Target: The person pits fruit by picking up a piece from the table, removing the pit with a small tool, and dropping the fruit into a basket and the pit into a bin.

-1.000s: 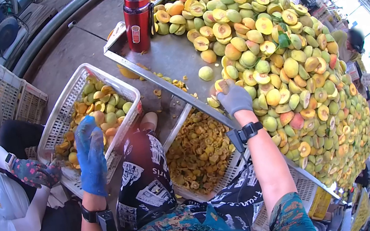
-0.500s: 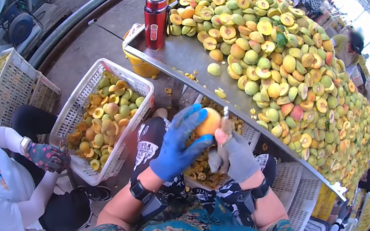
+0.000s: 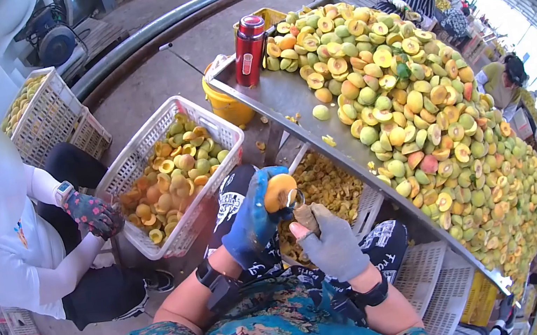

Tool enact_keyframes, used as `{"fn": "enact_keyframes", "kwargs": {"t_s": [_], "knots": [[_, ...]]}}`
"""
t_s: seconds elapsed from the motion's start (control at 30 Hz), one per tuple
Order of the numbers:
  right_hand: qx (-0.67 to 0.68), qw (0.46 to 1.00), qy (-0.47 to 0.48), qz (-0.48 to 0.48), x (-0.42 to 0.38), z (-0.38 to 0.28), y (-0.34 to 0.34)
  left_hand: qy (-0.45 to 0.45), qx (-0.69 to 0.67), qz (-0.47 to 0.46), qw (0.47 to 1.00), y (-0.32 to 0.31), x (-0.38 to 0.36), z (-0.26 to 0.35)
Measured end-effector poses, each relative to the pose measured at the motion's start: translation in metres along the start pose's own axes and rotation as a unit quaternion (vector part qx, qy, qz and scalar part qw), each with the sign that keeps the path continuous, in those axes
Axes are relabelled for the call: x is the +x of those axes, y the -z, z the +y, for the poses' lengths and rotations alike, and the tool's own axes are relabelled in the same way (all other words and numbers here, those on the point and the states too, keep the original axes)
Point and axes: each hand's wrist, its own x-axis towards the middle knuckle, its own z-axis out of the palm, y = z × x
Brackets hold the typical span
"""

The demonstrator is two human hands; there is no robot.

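My left hand (image 3: 253, 217), in a blue glove, is closed around a yellow peach half (image 3: 280, 192) and holds it up over my lap. A grey glove covers my right hand (image 3: 335, 241), which grips a pitting tool (image 3: 304, 217) by its thick brownish handle. The tool's curved metal loop is right at the cut side of the peach half. Below the hands, a white crate (image 3: 366, 211) of peach pits and scraps (image 3: 329, 189) stands partly hidden between my knees.
A metal table (image 3: 293, 103) with a large heap of peach halves (image 3: 405, 95) and a red flask (image 3: 251, 51) rises to the right. A white crate of peach halves (image 3: 175, 183) stands left, beside a seated person (image 3: 32, 242) in floral gloves. Behind the table is a yellow bucket (image 3: 230, 108).
The peach has been turned in my left hand, and its cut side now shows. My right hand has brought the tool's loop down to that side. The whole view has shifted slightly.
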Motion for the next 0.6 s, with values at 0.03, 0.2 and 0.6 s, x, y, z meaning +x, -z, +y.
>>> {"fn": "enact_keyframes", "kwargs": {"t_s": [0.03, 0.2, 0.6], "knots": [[-0.039, 0.998, 0.029, 0.032, -0.001, -0.001, -0.003, 0.112, -0.166, -0.030, 0.979, 0.001, -0.003, 0.005], [-0.126, 0.982, 0.106, 0.090, -0.008, -0.003, -0.013, 0.183, -0.273, -0.031, 0.944, 0.004, -0.008, 0.016], [-0.069, 0.995, 0.076, 0.013, -0.013, -0.009, -0.020, 0.282, -0.469, 0.039, 0.836, -0.001, -0.017, 0.023]]}}
